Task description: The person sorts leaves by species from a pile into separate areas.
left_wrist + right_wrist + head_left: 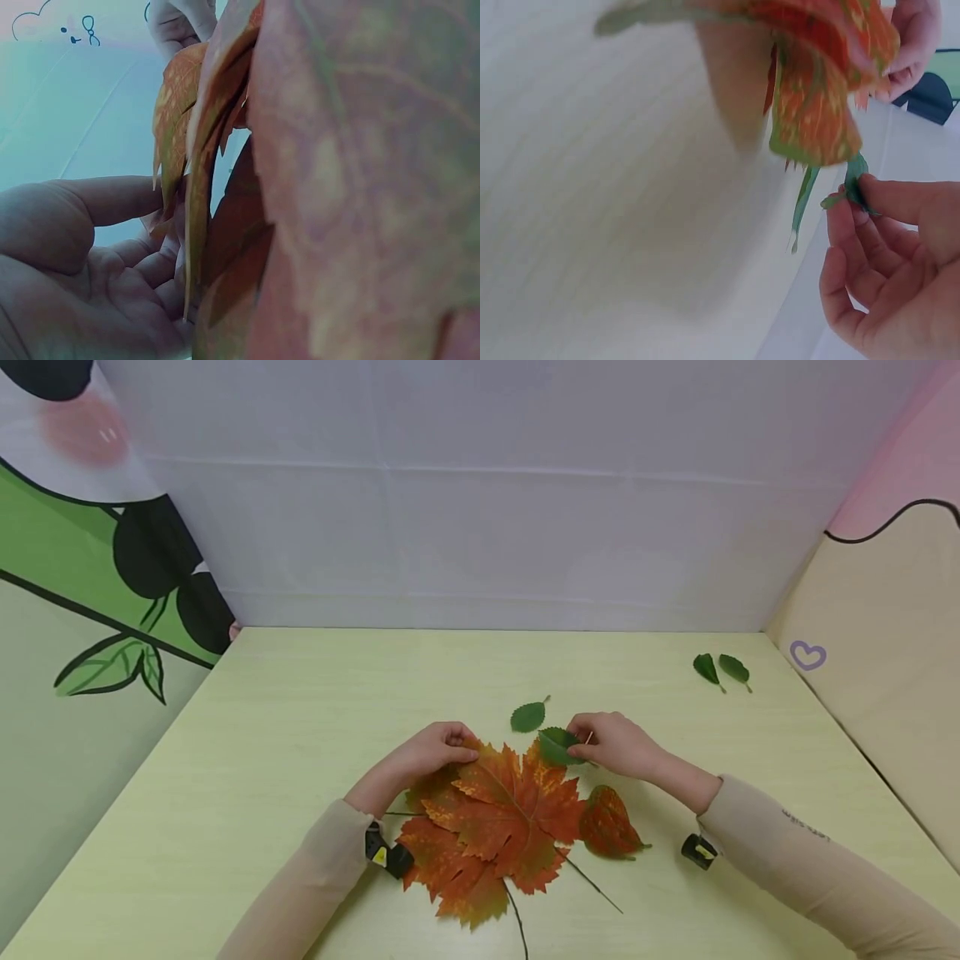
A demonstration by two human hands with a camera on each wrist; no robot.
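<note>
Several orange maple leaves [517,814] lie overlapped at the front middle of the table, their thin dark stems poking out. At their upper left, my left hand [431,756] pinches a leaf edge between thumb and fingers; the left wrist view has the orange leaf [180,105] running down into that grip. My right hand [618,743] holds a green leaf [557,745] by its stem end, over the upper right of the pile. In the right wrist view, thumb and fingertips close on this green leaf [853,180]. A red-green leaf [606,822] sits at the pile's right side.
A loose green leaf [528,717] lies just beyond the pile. Two more green leaves [720,670] rest near the table's far right corner. A white backdrop [487,543] rises behind the pale table [315,693], with printed panels at both sides.
</note>
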